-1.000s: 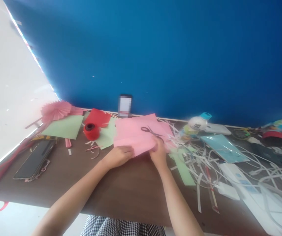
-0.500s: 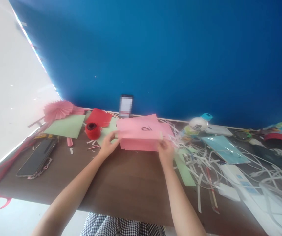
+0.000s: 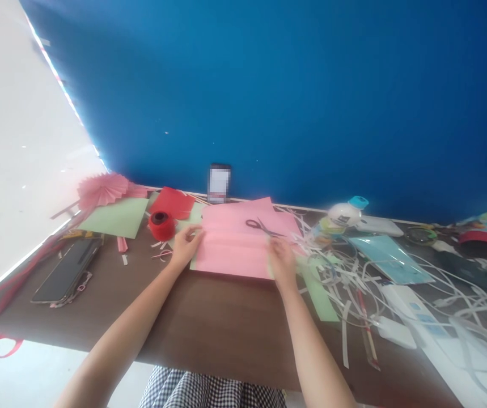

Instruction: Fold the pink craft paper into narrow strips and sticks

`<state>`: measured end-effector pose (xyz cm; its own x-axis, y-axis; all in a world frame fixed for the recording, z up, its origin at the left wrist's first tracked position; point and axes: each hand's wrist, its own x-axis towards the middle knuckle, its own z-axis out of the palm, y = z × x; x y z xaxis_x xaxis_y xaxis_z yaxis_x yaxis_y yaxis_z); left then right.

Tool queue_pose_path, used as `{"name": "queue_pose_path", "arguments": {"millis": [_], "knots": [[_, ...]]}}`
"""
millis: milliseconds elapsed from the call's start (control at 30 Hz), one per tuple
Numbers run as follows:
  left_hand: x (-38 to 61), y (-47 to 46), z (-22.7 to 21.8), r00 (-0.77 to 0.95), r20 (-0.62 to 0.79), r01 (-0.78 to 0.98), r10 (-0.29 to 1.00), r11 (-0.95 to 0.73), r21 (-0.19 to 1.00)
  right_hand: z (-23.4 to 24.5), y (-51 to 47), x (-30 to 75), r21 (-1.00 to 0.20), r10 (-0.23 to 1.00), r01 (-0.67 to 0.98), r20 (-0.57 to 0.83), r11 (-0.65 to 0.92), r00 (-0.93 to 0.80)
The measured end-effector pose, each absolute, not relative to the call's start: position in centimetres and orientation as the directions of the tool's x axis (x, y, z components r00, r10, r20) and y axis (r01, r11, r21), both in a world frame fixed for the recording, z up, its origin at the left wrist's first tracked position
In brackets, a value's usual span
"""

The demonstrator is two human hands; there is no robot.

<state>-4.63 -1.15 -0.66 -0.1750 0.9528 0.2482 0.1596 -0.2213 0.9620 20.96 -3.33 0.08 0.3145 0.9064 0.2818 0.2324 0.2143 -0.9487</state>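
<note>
A pink paper sheet (image 3: pixel 234 249) with fold creases lies flat on the brown table (image 3: pixel 209 323), on top of other pink sheets. My left hand (image 3: pixel 186 245) pinches its left edge. At the sheet's right edge my right hand (image 3: pixel 280 258) holds it with the fingers curled on the paper. Small scissors (image 3: pixel 262 226) lie on the pink sheets just beyond, untouched.
A red tape roll (image 3: pixel 161 225), green sheets (image 3: pixel 113 217), a pink paper fan (image 3: pixel 102 190) and a phone (image 3: pixel 67 271) sit to the left. Another phone (image 3: pixel 219 183) leans on the blue wall. White paper strips (image 3: pixel 354 272), a glue bottle (image 3: pixel 341 215) and a blue pouch (image 3: pixel 390 259) crowd the right.
The pink sheet was folded up and lifted half a second ago; now it is spread open flat. Both hands have moved apart to its left and right edges. The scissors show again.
</note>
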Motion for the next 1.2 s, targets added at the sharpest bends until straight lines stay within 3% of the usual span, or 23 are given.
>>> {"name": "queue_pose_path", "arguments": {"millis": [133, 333, 500, 633, 700, 833, 933, 1067, 1200], "knots": [[-5.1, -1.0, -0.5, -0.029, 0.203, 0.073, 0.979, -0.200, 0.977, -0.1, -3.2, 21.3, -0.971, 0.943, 0.174, 0.205, 0.163, 0.263], [-5.6, -1.2, 0.0, 0.052, 0.163, 0.005, 0.985, -0.163, 0.987, 0.1, -3.2, 21.6, -0.980, 0.935, 0.124, 0.185, 0.154, 0.304], [-5.0, -1.9, 0.8, 0.014, 0.280, -0.078, 0.960, -0.278, 0.957, 1.0, -3.8, 22.1, -0.930, 0.906, 0.288, 0.311, 0.228, 0.286], [-5.5, -2.4, 1.5, 0.085, 0.495, 0.082, 0.865, -0.501, 0.861, 1.9, -4.5, 22.5, -0.825, 0.835, 0.432, 0.496, 0.365, 0.240], [-6.2, -2.2, 1.2, 0.189, 0.526, 0.183, 0.829, -0.556, 0.810, 1.9, -4.5, 22.8, -0.764, 0.817, 0.478, 0.557, 0.434, 0.148], [-7.2, -1.1, -0.3, 0.495, 0.418, 0.349, 0.762, -0.615, 0.707, 0.9, -4.0, 23.4, -0.672, 0.865, 0.597, 0.496, 0.438, -0.077], [-7.6, -0.7, -0.8, 0.613, 0.271, 0.429, 0.742, -0.601, 0.674, 0.4, -3.9, 24.0, -0.634, 0.909, 0.667, 0.378, 0.391, -0.173], [-8.0, -1.3, 0.0, 0.602, 0.137, 0.515, 0.787, -0.513, 0.687, 0.4, -4.1, 24.5, -0.630, 0.944, 0.704, 0.249, 0.328, -0.216], [-7.8, -1.6, 0.6, 0.470, 0.102, 0.581, 0.877, -0.394, 0.713, 0.2, -3.9, 24.0, -0.637, 0.965, 0.730, 0.232, 0.248, -0.126]]}}
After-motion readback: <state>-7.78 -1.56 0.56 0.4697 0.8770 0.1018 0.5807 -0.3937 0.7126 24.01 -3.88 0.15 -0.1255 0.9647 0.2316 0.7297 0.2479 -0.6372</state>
